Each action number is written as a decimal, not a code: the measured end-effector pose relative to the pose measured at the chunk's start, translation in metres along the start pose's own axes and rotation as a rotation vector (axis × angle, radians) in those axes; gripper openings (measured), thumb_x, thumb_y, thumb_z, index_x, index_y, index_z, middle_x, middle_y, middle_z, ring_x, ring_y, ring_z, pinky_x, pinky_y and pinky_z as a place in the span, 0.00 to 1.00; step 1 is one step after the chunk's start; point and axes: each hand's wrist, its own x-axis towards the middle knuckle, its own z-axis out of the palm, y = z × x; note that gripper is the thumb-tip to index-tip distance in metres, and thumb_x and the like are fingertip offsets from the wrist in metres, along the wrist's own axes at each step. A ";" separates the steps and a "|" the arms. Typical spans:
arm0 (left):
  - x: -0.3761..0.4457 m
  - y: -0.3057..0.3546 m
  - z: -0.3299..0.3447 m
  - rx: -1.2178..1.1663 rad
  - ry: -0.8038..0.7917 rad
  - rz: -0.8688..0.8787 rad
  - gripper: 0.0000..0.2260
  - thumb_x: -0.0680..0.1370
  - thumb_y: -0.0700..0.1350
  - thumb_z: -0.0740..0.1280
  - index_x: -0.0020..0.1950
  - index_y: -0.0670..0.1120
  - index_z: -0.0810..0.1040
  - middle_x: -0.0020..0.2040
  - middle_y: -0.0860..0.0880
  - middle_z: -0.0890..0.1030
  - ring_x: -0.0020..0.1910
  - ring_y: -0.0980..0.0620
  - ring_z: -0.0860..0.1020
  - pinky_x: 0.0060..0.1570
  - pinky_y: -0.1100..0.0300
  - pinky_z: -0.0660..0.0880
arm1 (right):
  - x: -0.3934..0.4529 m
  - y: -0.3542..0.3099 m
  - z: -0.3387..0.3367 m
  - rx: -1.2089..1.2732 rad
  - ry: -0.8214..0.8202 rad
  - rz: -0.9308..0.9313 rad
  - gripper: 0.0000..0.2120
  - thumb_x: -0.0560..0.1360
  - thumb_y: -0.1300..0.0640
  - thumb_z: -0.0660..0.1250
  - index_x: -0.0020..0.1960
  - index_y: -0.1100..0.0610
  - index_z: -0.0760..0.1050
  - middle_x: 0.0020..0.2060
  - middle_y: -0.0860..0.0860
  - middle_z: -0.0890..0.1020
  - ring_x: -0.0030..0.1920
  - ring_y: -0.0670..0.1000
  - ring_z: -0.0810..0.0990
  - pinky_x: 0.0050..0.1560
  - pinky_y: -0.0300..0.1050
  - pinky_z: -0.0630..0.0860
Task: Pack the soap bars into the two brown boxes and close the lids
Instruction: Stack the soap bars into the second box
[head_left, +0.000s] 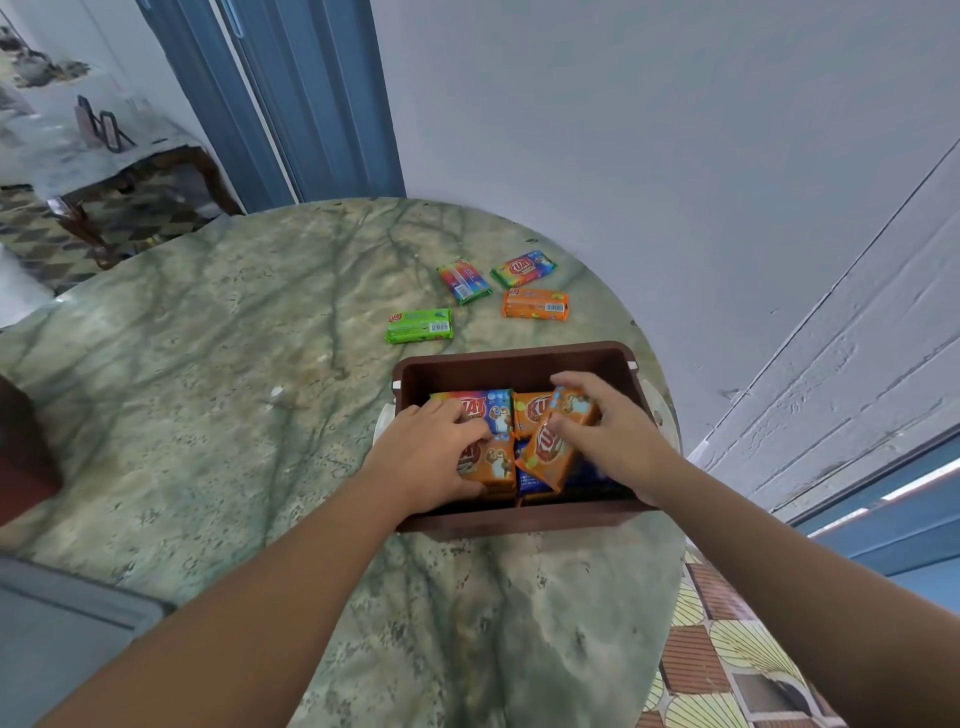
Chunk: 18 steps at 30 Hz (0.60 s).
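orange soap bar (558, 439) tilted in right hand (610, 428), over brown box (511, 364)

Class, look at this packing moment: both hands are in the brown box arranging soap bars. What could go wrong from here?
1. The orange soap bar gripped by the right hand sits tilted across the others; left so, it may stop the lid closing.
2. The brown box stands near the table edge; pushing could slide it off.
3. Four bars, like the green soap bar, remain outside and might be forgotten.
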 end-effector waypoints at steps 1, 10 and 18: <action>0.000 0.000 0.000 0.003 -0.005 -0.002 0.30 0.71 0.68 0.70 0.71 0.61 0.70 0.62 0.54 0.72 0.63 0.52 0.70 0.58 0.55 0.67 | 0.000 0.003 0.000 -0.085 -0.045 -0.003 0.25 0.77 0.49 0.75 0.69 0.36 0.70 0.58 0.46 0.81 0.52 0.46 0.85 0.51 0.49 0.84; -0.001 0.001 -0.001 -0.001 -0.019 -0.006 0.32 0.73 0.68 0.69 0.74 0.60 0.71 0.64 0.54 0.72 0.64 0.52 0.70 0.61 0.55 0.67 | 0.000 -0.012 -0.008 -1.180 -0.204 -0.208 0.48 0.67 0.37 0.79 0.79 0.33 0.53 0.72 0.56 0.55 0.71 0.60 0.59 0.73 0.58 0.67; -0.001 0.001 -0.001 0.006 -0.030 -0.006 0.32 0.73 0.69 0.69 0.74 0.60 0.71 0.64 0.54 0.72 0.64 0.51 0.70 0.61 0.54 0.67 | 0.006 -0.010 -0.008 -1.297 -0.210 -0.412 0.42 0.67 0.22 0.64 0.74 0.42 0.65 0.70 0.50 0.68 0.70 0.56 0.65 0.74 0.56 0.62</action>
